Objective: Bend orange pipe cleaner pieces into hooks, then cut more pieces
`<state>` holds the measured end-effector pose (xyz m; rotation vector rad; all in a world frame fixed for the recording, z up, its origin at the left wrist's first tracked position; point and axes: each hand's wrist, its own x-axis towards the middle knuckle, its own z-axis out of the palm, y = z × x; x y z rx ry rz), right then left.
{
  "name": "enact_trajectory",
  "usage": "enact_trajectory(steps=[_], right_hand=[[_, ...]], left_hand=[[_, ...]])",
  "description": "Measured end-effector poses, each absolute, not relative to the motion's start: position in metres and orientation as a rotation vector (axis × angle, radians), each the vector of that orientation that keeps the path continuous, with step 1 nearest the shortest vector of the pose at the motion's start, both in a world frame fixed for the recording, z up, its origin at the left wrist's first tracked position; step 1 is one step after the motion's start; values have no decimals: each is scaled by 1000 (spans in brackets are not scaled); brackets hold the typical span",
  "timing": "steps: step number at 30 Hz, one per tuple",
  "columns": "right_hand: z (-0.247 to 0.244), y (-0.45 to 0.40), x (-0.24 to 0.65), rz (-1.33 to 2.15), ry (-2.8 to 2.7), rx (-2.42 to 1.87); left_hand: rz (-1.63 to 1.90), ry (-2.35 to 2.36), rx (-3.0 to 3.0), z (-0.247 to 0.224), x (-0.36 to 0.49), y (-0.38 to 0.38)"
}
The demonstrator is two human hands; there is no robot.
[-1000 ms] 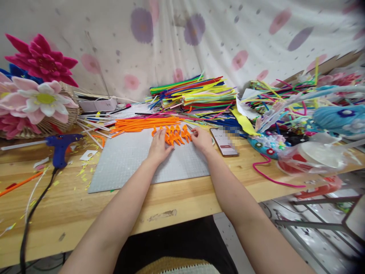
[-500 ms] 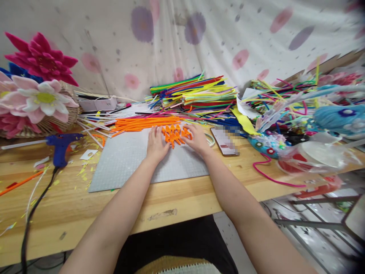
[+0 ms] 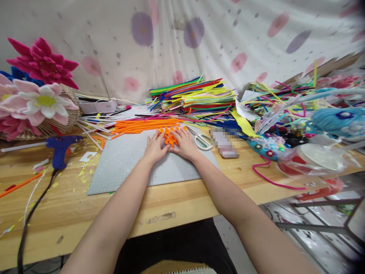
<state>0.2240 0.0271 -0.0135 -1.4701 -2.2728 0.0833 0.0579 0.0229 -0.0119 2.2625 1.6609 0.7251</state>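
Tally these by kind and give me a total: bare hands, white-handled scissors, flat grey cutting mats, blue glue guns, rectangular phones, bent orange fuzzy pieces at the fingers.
Bare left hand and right hand: 2
White-handled scissors: 1
Flat grey cutting mat: 1
Blue glue gun: 1
Rectangular phone: 1
Bent orange fuzzy pieces: partly hidden, no sure count
Total without those pieces: 6

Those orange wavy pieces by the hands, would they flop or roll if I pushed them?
The orange pieces look small, so probably light. Their wavy shape suggests they're bendable but not very floppy. Uneven outlines probably make rolling unlikely.
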Motion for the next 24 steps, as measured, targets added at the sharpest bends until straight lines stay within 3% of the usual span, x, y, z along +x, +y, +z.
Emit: enact_trajectory(steps=[7, 18, 21, 24], right_hand=[[-15, 33, 228, 67, -2237, -1458], [-16, 30, 224, 111, -2001, -1292], [-16, 33, 227, 181, -1820, -1286], [-14, 34, 231, 252, -1588, -1259]], left_hand=[[745, 1574, 2294, -12, 59, 25], [1412, 1933, 1924, -6, 33, 46], [1354, 2084, 1873, 5, 22, 62], [1082, 2085, 2037, 14, 14, 79]])
